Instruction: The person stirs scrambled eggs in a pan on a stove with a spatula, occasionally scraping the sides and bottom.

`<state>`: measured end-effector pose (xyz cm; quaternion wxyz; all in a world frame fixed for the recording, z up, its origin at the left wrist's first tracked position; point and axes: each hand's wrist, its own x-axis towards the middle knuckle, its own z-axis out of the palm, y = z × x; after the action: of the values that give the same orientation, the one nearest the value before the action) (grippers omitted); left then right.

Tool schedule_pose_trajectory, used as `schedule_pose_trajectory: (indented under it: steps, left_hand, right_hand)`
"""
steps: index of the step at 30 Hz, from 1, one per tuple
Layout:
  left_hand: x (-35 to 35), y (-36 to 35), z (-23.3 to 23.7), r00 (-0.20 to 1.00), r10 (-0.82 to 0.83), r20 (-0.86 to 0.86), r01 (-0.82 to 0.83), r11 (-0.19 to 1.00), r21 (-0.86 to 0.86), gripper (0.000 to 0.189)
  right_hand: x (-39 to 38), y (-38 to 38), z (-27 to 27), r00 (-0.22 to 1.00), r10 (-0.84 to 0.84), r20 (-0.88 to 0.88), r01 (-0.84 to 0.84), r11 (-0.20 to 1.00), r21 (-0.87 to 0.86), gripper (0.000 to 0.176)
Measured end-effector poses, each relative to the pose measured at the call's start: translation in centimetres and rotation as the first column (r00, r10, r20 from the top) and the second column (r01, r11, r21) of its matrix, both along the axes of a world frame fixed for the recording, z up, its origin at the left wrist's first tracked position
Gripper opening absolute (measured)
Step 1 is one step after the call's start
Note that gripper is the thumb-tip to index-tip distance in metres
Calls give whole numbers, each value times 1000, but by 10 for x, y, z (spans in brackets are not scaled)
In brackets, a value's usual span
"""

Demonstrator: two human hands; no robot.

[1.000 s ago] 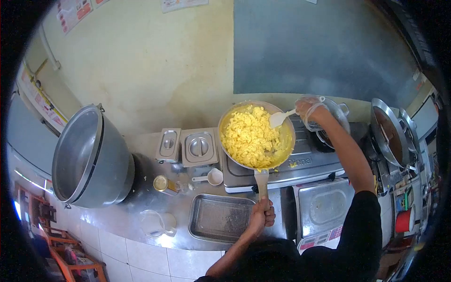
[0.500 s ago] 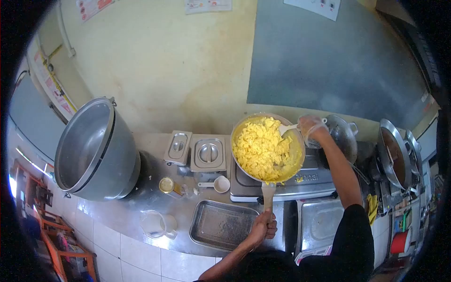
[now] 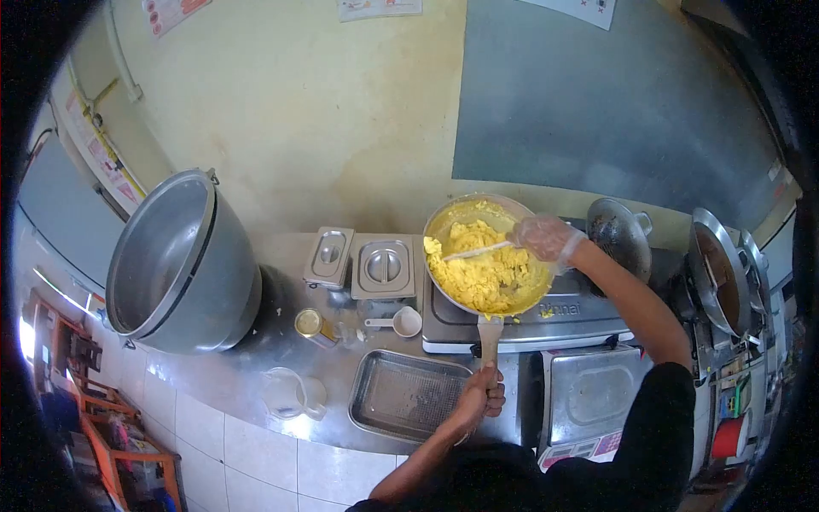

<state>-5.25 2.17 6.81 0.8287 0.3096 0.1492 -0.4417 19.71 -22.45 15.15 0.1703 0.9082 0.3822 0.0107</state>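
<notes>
A round pan [image 3: 539, 294] of yellow scrambled egg [image 3: 473, 273] rests over a silver stove [image 3: 580, 317]. My left hand [image 3: 482, 397] is wrapped round the pan's pale handle [image 3: 490, 341], which points toward me. In a clear plastic glove, my right hand [image 3: 544, 239] grips a white spatula [image 3: 478, 251] above the pan's right side. The spatula reaches leftward across the egg, its far end against the egg near the left rim. Small bits of egg lie on the stove beside the pan.
A big grey pot [image 3: 230, 282] stands at the left. Nearby are lidded steel containers [image 3: 384, 270], a jar [image 3: 310, 322], a white measuring cup [image 3: 407, 322], a clear jug [image 3: 294, 394] and a mesh tray [image 3: 408, 395]. At the right are a scale [image 3: 593, 397] and woks [image 3: 618, 235].
My right hand has moved left over the pan, and the spatula now reaches across to the left side. The egg has been pushed about. My left hand still holds the handle.
</notes>
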Motion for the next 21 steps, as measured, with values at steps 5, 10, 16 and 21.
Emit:
schedule_pose_trajectory:
  steps: [5,10,16,21]
  left_hand:
    - [-2,1,3,999,18,30,-18,1000,14,38]
    - [-2,-5,-10,999,41,18,-40,999,-31,39]
    - [-7,-22,-14,994,95,44,-93,994,-52,38]
    - [-10,-29,-18,988,139,71,-135,989,-58,41]
  right_hand:
    - [-101,3,65,960,-255,-111,253,967,-39,34]
    - [-160,14,99,926,-283,-250,317,943,106,24]
    - [-172,71,39,951,-253,-177,285,939,192,15]
    - [-121,99,-29,898,-435,-61,433,854,289,16]
